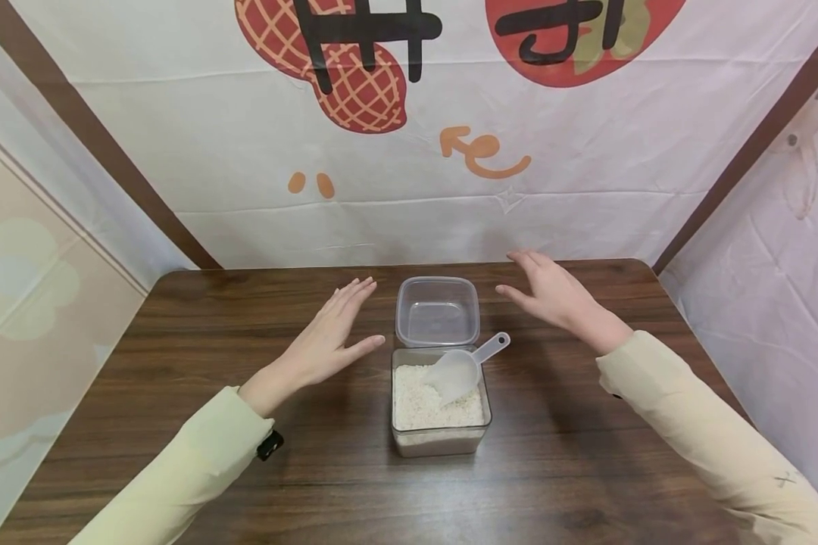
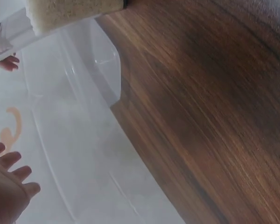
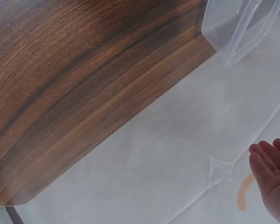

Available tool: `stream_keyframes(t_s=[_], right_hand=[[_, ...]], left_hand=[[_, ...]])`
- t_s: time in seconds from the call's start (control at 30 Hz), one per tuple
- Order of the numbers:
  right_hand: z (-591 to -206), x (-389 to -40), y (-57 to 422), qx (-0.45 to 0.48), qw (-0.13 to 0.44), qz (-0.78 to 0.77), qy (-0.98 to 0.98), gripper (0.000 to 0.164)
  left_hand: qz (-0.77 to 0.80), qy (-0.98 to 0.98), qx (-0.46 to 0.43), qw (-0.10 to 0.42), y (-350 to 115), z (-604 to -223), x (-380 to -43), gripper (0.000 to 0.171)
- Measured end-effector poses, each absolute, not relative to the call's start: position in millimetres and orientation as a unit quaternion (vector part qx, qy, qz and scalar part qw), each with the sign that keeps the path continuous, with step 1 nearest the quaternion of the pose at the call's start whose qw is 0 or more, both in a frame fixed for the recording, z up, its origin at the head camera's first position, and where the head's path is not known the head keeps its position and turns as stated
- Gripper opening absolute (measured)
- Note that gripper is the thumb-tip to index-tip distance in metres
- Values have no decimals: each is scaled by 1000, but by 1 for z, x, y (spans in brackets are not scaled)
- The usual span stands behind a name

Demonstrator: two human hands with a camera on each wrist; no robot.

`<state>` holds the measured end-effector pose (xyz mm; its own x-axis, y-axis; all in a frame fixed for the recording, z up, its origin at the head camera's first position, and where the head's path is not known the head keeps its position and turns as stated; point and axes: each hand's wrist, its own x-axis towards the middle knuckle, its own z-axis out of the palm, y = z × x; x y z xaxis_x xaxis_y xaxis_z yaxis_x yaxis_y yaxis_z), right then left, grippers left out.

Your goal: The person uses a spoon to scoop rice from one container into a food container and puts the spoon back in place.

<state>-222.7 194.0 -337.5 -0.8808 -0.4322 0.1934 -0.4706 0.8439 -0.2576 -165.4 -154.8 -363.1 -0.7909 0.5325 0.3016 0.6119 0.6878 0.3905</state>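
Wood-grain surface [image 1: 198,348] beneath, your left grip [image 1: 322,350] and right grip [image 1: 557,295], both released, flank the rice tub [image 1: 441,443], its scoop [image 1: 458,372] handle-out, likely for reach.

The table [image 1: 293,484] has a wood-grain surface, smooth with a soft sheen. The grain container [image 1: 443,445] looks like hard, glossy clear plastic; the tub [image 1: 438,312], like thinner plastic — smooth and shiny. The scoop [image 1: 458,372] is translucent, frosted-looking plastic. The grains [image 1: 416,403] look matt and rough. The backdrop [image 1: 443,227] is creased cloth — the sleeves [image 1: 187,458], matt cloth.
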Motion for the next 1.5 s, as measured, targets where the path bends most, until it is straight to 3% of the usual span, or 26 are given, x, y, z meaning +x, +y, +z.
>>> stream_keyframes(t_s=[0.5, 1.03, 1.5], right_hand=[[-323, -206, 193, 253, 77, 158, -951, 60], [-307, -187, 191, 269, 87, 156, -947, 53], [-298, -170, 189, 287, 98, 160, -939, 52]], left_hand=[[-291, -911, -292, 17, -150, -360, -147, 70], [-316, -903, -290, 2, -150, -359, -130, 67], [-319, -893, -318, 25, -143, -357, -117, 71]])
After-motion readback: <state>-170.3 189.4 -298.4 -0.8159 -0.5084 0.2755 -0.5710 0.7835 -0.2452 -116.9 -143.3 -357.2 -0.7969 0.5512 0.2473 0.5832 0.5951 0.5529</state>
